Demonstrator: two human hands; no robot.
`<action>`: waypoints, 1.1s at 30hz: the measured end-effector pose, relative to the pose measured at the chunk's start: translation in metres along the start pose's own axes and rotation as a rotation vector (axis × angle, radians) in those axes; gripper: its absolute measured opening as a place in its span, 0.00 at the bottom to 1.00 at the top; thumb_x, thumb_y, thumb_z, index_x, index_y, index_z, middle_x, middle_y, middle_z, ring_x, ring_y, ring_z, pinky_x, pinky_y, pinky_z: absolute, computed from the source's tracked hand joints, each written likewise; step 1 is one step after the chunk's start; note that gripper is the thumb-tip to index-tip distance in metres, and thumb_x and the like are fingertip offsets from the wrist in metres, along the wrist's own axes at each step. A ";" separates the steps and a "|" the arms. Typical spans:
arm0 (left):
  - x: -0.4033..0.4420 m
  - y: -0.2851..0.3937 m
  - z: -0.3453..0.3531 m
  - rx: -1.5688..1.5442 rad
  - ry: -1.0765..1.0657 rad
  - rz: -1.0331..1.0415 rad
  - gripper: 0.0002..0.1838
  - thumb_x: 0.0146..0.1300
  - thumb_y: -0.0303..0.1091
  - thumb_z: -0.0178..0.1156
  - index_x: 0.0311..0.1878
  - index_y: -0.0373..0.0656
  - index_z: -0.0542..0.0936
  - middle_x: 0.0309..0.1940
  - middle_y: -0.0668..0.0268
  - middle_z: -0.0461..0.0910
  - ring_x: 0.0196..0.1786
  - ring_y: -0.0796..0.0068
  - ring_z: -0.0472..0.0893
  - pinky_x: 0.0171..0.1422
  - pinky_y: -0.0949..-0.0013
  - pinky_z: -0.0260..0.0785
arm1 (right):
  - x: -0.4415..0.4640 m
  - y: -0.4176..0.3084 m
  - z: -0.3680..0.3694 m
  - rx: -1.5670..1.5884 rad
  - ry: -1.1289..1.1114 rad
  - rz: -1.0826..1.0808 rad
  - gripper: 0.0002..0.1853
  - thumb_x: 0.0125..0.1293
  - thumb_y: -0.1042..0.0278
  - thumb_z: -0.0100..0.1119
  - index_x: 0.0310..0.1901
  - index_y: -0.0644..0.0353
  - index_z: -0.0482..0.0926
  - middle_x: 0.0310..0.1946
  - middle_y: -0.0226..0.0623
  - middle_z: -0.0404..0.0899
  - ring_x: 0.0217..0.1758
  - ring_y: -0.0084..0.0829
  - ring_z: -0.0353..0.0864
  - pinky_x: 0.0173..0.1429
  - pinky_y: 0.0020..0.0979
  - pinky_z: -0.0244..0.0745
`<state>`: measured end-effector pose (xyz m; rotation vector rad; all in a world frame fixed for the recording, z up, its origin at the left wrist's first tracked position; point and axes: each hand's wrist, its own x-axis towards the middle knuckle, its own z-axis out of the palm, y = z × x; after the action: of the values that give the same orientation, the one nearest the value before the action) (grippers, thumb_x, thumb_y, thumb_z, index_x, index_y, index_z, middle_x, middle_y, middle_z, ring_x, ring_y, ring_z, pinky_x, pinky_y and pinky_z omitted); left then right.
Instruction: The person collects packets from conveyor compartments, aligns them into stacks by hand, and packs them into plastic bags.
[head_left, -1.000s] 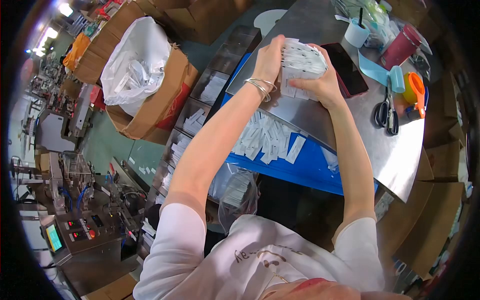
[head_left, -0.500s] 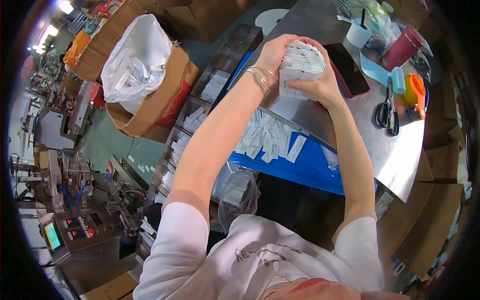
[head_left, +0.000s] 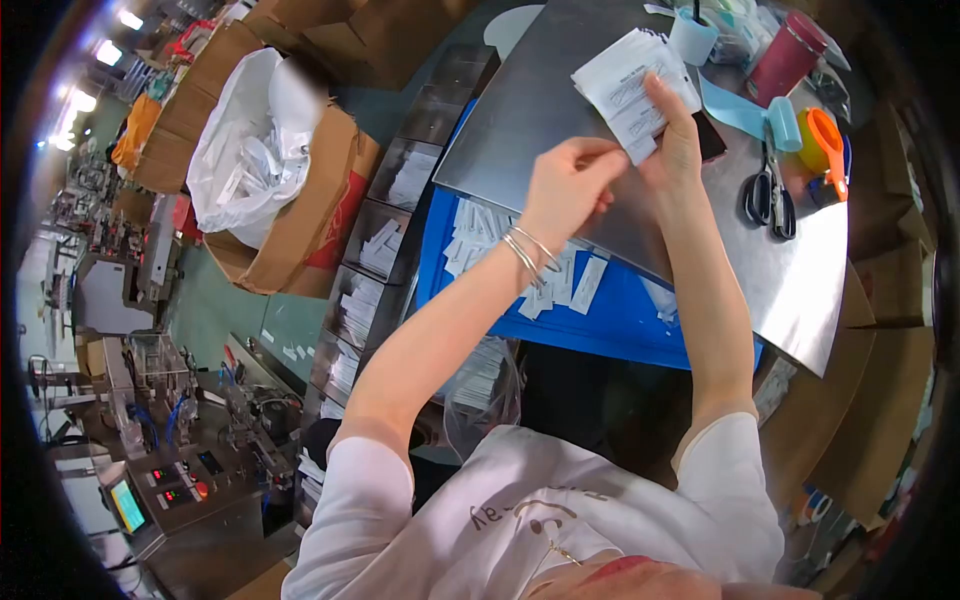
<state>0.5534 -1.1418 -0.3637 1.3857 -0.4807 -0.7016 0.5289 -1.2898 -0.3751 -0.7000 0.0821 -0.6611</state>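
Observation:
My right hand (head_left: pixel 675 150) is closed round a stack of flat white printed packets (head_left: pixel 630 85), with its thumb across the front. The stack is fanned and tilted above the metal table (head_left: pixel 510 130). My left hand (head_left: pixel 575 185), with bangles on the wrist, is closed in a pinch at the stack's lower corner; what its fingertips hold is too small to tell. Loose white packets (head_left: pixel 590 283) lie on a blue tray (head_left: pixel 640 335) below my hands. A dark phone (head_left: pixel 711 138) is partly hidden behind the stack and my right hand.
On the table's right are scissors (head_left: pixel 768 200), a tape dispenser (head_left: pixel 822 150), a blue roll (head_left: pixel 783 125) and a red cup (head_left: pixel 787 60). Metal compartments (head_left: pixel 380 245) hold packets at the left, beside a cardboard box (head_left: pixel 310 215) with a white bag (head_left: pixel 215 150). Machinery stands farther left.
My left hand has come off the stack's upper left side and moved down to its lower corner. The stack has turned, its printed face now showing, in my right hand. The view has shifted slightly.

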 end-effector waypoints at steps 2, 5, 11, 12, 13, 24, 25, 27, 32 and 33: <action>0.003 0.000 0.011 0.007 0.010 -0.010 0.12 0.61 0.36 0.62 0.40 0.35 0.79 0.22 0.69 0.77 0.22 0.83 0.73 0.27 0.79 0.66 | -0.007 -0.002 0.005 0.000 0.025 0.020 0.18 0.58 0.67 0.66 0.49 0.60 0.75 0.42 0.33 0.81 0.47 0.28 0.81 0.53 0.34 0.78; 0.004 -0.008 0.014 0.035 0.016 0.013 0.11 0.61 0.34 0.62 0.39 0.35 0.79 0.20 0.70 0.76 0.21 0.84 0.73 0.26 0.80 0.65 | -0.007 -0.002 0.006 0.014 0.057 0.022 0.19 0.57 0.67 0.67 0.49 0.60 0.75 0.42 0.33 0.81 0.46 0.28 0.81 0.53 0.33 0.78; 0.003 -0.012 -0.004 0.129 0.007 0.100 0.08 0.61 0.32 0.60 0.34 0.35 0.78 0.18 0.67 0.76 0.20 0.82 0.75 0.23 0.78 0.65 | 0.002 0.000 -0.005 0.011 0.042 -0.010 0.18 0.57 0.67 0.67 0.49 0.58 0.75 0.43 0.32 0.81 0.47 0.29 0.81 0.54 0.34 0.77; 0.002 -0.009 -0.012 0.175 0.019 0.122 0.07 0.61 0.31 0.59 0.33 0.36 0.78 0.19 0.66 0.76 0.20 0.81 0.75 0.23 0.77 0.66 | 0.005 -0.001 -0.006 0.028 0.032 -0.032 0.18 0.57 0.67 0.67 0.49 0.58 0.75 0.43 0.32 0.81 0.47 0.29 0.81 0.54 0.34 0.77; 0.005 -0.013 -0.025 0.178 0.017 0.125 0.07 0.61 0.31 0.59 0.33 0.36 0.78 0.19 0.66 0.76 0.20 0.81 0.75 0.23 0.77 0.66 | 0.007 -0.003 -0.007 0.045 0.021 -0.057 0.18 0.57 0.67 0.67 0.49 0.58 0.75 0.43 0.32 0.81 0.47 0.30 0.81 0.54 0.35 0.77; 0.033 0.025 -0.096 0.917 -0.065 0.403 0.08 0.63 0.34 0.57 0.38 0.38 0.76 0.25 0.65 0.77 0.26 0.78 0.78 0.30 0.74 0.68 | -0.007 0.003 0.004 -0.316 -0.359 0.161 0.34 0.44 0.73 0.71 0.57 0.63 0.71 0.47 0.37 0.79 0.48 0.32 0.80 0.53 0.35 0.77; 0.032 0.027 -0.095 0.941 -0.096 0.371 0.09 0.64 0.34 0.57 0.38 0.38 0.76 0.25 0.65 0.77 0.26 0.77 0.79 0.32 0.74 0.69 | -0.008 0.003 0.004 -0.319 -0.365 0.164 0.34 0.44 0.73 0.71 0.57 0.63 0.71 0.47 0.37 0.79 0.48 0.32 0.80 0.53 0.35 0.77; 0.032 0.030 -0.091 0.982 -0.097 0.370 0.09 0.64 0.34 0.56 0.39 0.37 0.76 0.25 0.65 0.78 0.27 0.75 0.79 0.34 0.72 0.70 | -0.009 0.003 0.005 -0.319 -0.327 0.139 0.35 0.44 0.72 0.71 0.58 0.62 0.71 0.48 0.38 0.79 0.48 0.33 0.80 0.53 0.35 0.77; 0.037 0.027 -0.086 1.107 -0.086 0.478 0.13 0.64 0.38 0.53 0.42 0.39 0.79 0.41 0.53 0.80 0.44 0.54 0.79 0.50 0.60 0.70 | -0.010 0.004 0.010 -0.445 -0.286 0.122 0.38 0.41 0.76 0.72 0.59 0.62 0.69 0.48 0.38 0.79 0.49 0.33 0.80 0.53 0.36 0.77; 0.043 0.022 -0.086 1.106 -0.084 0.477 0.13 0.64 0.38 0.53 0.42 0.39 0.79 0.41 0.53 0.80 0.44 0.54 0.79 0.50 0.60 0.70 | -0.011 0.005 0.011 -0.480 -0.251 0.086 0.40 0.39 0.79 0.72 0.60 0.61 0.68 0.48 0.37 0.78 0.50 0.33 0.79 0.54 0.36 0.76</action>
<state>0.6465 -1.1088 -0.3583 2.1343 -1.3389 -0.0443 0.5257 -1.2738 -0.3710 -1.2296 0.0386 -0.4680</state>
